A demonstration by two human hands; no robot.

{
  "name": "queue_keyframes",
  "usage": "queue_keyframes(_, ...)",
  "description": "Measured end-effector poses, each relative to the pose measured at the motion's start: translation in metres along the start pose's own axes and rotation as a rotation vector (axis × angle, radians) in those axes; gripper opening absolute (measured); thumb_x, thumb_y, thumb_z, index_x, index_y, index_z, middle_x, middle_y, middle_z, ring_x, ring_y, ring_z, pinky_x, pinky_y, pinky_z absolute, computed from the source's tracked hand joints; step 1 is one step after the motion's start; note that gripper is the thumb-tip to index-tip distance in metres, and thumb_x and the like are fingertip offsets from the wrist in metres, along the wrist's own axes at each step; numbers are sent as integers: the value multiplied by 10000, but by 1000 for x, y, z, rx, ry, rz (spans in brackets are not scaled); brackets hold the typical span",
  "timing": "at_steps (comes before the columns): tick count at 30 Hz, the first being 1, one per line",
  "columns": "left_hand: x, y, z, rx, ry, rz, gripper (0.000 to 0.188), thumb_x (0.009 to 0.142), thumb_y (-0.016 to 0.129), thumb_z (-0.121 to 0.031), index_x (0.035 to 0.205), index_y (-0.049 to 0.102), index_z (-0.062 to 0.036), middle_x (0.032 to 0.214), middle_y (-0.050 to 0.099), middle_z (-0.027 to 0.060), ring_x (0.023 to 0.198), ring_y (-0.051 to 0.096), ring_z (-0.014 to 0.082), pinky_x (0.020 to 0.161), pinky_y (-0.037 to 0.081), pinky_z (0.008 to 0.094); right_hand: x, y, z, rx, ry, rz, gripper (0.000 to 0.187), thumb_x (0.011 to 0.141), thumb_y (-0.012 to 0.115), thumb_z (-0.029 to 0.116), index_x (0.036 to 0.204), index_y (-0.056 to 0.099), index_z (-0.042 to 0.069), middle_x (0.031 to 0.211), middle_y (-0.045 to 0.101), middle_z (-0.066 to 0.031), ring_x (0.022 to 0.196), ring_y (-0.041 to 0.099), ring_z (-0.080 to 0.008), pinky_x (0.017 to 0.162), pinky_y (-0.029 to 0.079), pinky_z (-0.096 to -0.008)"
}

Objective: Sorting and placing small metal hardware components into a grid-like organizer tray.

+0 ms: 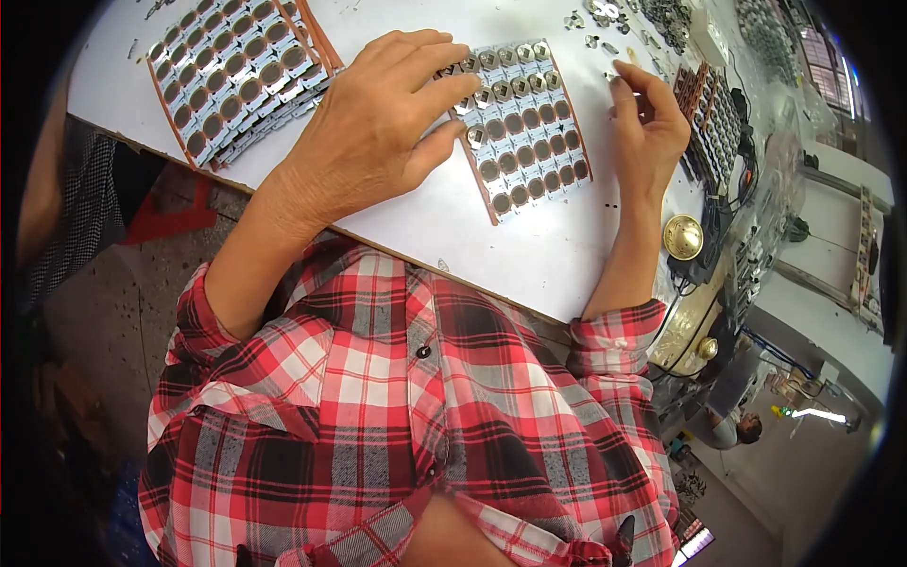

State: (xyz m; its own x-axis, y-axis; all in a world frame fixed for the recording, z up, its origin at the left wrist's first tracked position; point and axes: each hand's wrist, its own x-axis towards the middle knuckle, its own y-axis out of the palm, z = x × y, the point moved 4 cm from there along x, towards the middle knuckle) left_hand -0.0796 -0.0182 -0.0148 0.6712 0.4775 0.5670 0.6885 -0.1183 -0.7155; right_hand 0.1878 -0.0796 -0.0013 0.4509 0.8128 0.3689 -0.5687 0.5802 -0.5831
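Observation:
A panel of small circuit boards [529,142] with rows of dark round pads lies on the white table in front of me. Shiny metal clips [505,57] sit on its far rows, and one more is beside my left thumb. My left hand [378,123] reaches over the panel's left edge, fingers stretched out and apart, the fingertips and thumb at the clips. To the right of the panel, my right hand [652,123] has thumb and forefinger brought together in a pinch. Whatever may be between those fingertips is too small to make out.
A stack of similar panels [236,76] lies at the left. More panels [709,123] stand at the right, by a round brass-coloured object [683,236]. Loose metal parts [605,14] are scattered at the far side. Another person [727,425] is in the background.

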Motion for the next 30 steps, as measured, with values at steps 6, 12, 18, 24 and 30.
queue_keyframes(6, -1, 3, 2, 31, -15, 6, 479, 745, 808, -29, 1209, 690, -39, 1321, 650, 142, 1272, 593, 353, 1053, 496, 453, 14, 7, -21, -348, -163, 50, 160, 927, 735, 99, 1077, 771, 56, 867, 687, -33, 731, 607, -130, 688, 492, -270)
queue_keyframes(12, 1, 2, 3, -9, -19, -6, 469, 753, 810, -38, 1206, 691, -44, 1319, 651, 143, 1266, 597, 349, 1047, 499, 447, 15, 1, -21, -291, -142, 52, 114, 944, 712, 88, 1035, 753, 33, 878, 692, -26, 717, 579, -101, 671, 476, -262)
queue_keyframes(18, -1, 2, 3, -4, -19, -12, 461, 759, 807, -39, 1206, 694, -46, 1321, 653, 142, 1263, 600, 346, 1044, 507, 445, 14, -6, -21, -301, -174, 138, 128, 961, 694, 76, 1065, 753, 31, 881, 680, 13, 723, 548, -66, 674, 459, -231)
queue_keyframes(24, -2, 1, 3, 11, -29, -4, 454, 762, 811, -53, 1202, 697, -45, 1318, 653, 147, 1258, 602, 350, 1048, 500, 448, -1, 4, 7, 167, 204, 242, 200, 993, 675, 131, 1120, 758, 1, 764, 644, -2, 639, 527, -53, 565, 402, -209)
queue_keyframes(30, 3, -3, -1, 7, 2, -7, 423, 775, 801, -78, 1185, 702, -43, 1297, 658, 150, 1242, 604, 359, 1033, 497, 457, -37, 29, 48, 510, 363, 537, 181, 980, 681, 100, 1102, 765, -5, 671, 605, 11, 485, 471, -42, 434, 330, -182)
